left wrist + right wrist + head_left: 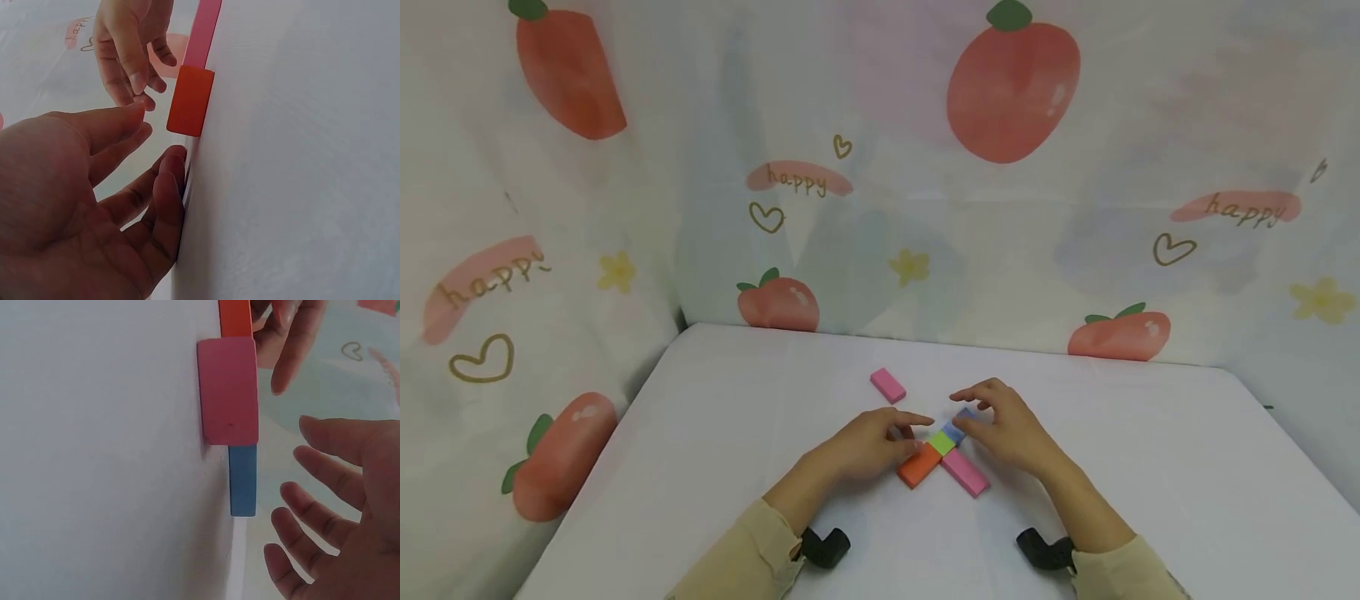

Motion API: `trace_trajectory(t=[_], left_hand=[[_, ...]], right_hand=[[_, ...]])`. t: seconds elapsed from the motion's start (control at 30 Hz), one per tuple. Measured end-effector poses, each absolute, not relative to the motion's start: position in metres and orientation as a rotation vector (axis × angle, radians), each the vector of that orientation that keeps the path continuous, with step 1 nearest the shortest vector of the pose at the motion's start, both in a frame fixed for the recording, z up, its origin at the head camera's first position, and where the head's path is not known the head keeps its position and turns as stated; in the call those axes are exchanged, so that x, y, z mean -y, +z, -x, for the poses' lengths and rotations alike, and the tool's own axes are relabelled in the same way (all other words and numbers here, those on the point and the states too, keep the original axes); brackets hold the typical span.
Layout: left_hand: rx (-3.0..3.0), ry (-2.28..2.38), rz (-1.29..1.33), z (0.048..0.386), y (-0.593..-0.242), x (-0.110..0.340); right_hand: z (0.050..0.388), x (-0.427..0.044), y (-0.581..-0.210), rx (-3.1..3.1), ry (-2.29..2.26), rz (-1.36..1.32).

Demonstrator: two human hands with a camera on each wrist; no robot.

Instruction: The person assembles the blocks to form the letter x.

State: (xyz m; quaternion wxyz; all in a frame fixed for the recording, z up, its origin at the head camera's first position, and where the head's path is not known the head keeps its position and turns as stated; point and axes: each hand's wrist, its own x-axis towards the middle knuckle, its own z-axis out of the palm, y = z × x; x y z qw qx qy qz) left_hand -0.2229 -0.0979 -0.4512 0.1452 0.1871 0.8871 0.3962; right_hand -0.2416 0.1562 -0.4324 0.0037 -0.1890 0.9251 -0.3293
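On the white table an orange block (917, 468), a small green block (942, 443) and a blue block (953, 431) form a slanting row. A pink block (966, 473) branches off near the green one, towards the person. My left hand (868, 443) hovers beside the orange block, its fingers loosely bent; the left wrist view shows a gap between them and the orange block (191, 103). Over the blue end is my right hand (1011, 427). In the right wrist view its fingers are spread, apart from the blue block (243, 481), and hold nothing.
Another pink block (888, 385) lies alone farther back, beyond the left hand. A patterned cloth wall (865, 250) stands behind the table (737, 467) and along its sides. Black wrist mounts (826, 548) stick out inward from both sleeves.
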Motion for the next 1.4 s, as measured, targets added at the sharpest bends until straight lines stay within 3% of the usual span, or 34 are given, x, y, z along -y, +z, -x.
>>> trace_trajectory(t=[0.57, 1.4], left_hand=[[-2.633, 1.158, -0.516, 0.227, -0.444, 0.1], [-2.735, 1.276, -0.355, 0.245, -0.432, 0.125]], right_hand=[[0.221, -0.158, -0.438, -2.755, -1.0, 0.794], [0.22, -0.162, -0.444, -2.735, -0.984, 0.796]])
